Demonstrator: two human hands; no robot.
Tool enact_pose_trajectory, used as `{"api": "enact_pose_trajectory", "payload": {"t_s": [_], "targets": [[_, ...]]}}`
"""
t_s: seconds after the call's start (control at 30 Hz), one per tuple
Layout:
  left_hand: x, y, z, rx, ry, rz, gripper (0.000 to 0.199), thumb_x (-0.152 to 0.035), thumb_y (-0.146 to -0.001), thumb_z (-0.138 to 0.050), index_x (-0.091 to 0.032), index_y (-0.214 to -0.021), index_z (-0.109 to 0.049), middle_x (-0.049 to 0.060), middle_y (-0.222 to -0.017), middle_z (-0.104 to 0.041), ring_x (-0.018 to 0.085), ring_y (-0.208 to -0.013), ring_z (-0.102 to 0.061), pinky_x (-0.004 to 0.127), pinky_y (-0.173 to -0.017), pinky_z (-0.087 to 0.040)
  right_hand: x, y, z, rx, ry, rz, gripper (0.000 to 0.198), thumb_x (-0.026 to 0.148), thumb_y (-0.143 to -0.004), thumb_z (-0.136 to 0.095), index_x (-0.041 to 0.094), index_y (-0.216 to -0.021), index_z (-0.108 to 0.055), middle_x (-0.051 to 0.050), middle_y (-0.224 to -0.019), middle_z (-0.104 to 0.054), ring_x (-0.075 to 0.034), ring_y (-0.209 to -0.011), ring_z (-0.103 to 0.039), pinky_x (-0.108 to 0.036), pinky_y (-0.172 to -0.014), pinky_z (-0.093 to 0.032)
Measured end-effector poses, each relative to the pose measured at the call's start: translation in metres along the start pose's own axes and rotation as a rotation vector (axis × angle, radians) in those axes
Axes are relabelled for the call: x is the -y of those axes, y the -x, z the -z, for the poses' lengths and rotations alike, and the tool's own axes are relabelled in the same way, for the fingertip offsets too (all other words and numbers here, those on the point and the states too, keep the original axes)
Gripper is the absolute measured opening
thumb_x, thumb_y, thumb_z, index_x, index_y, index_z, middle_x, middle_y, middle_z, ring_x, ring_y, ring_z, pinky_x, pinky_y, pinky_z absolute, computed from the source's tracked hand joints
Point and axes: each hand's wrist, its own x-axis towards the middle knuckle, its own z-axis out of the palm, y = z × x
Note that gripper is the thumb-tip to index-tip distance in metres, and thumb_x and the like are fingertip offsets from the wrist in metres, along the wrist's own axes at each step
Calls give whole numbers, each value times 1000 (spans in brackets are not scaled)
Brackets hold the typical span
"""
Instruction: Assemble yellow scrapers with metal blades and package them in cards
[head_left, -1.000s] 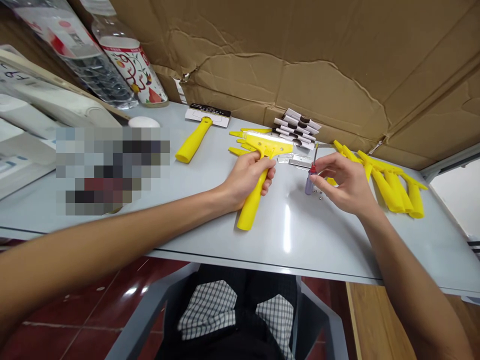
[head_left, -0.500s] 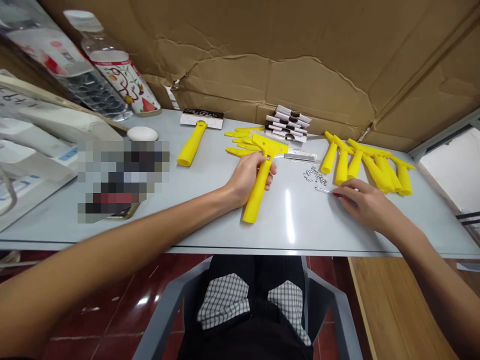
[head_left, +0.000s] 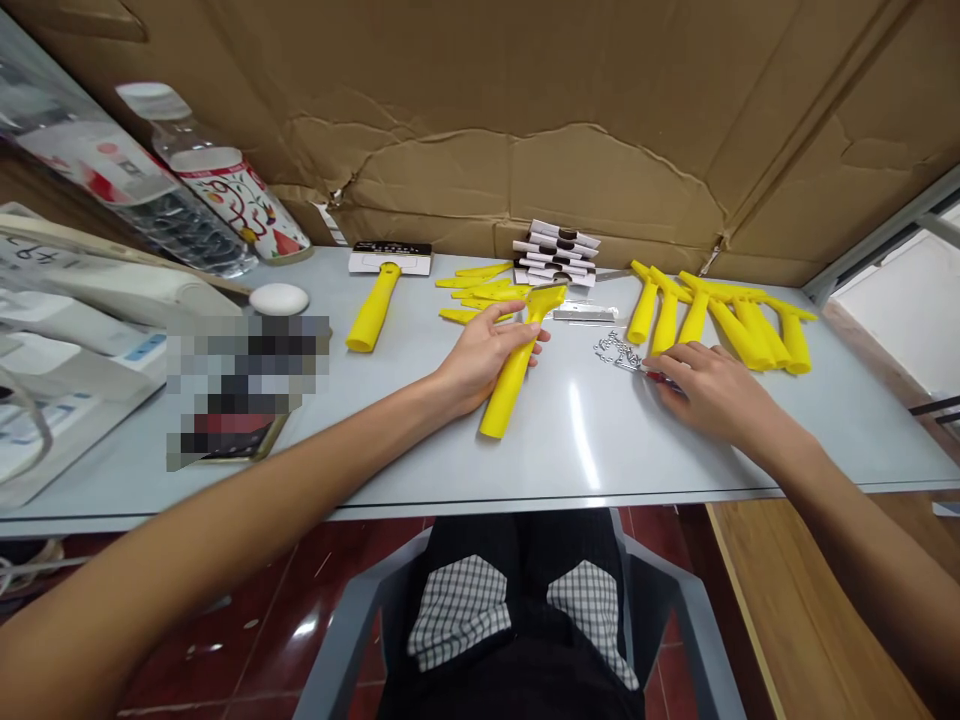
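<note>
The left hand grips a yellow scraper over the surface, apparently partway assembled; the right hand grips a screwdriver, its tip at the loose screws. At left, 1 carded scraper seems finished; at right, grouped yellow handles seem left to do. Containers: 2 bottles stand far left, fill unclear; a metal strip lies on or in clear plastic.
</note>
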Motion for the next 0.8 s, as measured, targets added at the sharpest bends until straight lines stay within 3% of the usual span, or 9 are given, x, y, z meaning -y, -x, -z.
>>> {"api": "enact_pose_trajectory", "payload": {"t_s": [0.13,0.23,0.4,0.53,0.8], "targets": [[4,-2,1,-53,-10,-33,79,-17,-83,-88,-14,-151,-48,4,-95,-77,13,-69,-70,26,-70,-59,3,-3,15,21,56,10,33,28,-104,-55,20,-127,-76,-17,-115,-80,-35,-101,-73,-48,-81,-48],[5,-1,-1,-55,-27,-47,82,-18,-81,-90,-12,-153,-50,-2,-86,-71,11,-65,-68,24,-66,-56,9,-8,19,10,110,28,28,28,-103,-57,20,-122,-76,-16,-113,-80,-34,-99,-72,-47,-82,-46],[3,2,-4,-88,-60,-37,78,-18,-75,-95,-13,-143,-58,-4,-85,-68,10,-63,-66,22,-59,-53,18,-14,1,-4,112,77,26,20,-105,-51,19,-111,-76,-14,-105,-80,-31,-96,-70,-44,-82,-45],[4,2,-5,-109,-76,-47,71,-21,-74,-97,-14,-135,-62,-3,-90,-69,10,-65,-66,23,-60,-53,18,-13,-11,-47,110,80,30,18,-108,-47,18,-115,-77,-12,-99,-79,-29,-95,-68,-43,-83,-45],[8,1,-4,-123,-132,-121,56,-27,-70,-100,-16,-112,-66,-1,-99,-68,8,-65,-62,23,-61,-54,28,-19,-17,-144,130,100,31,19,-110,-47,15,-118,-76,-15,-111,-79,-30,-101,-67,-44,-85,-45]]}}
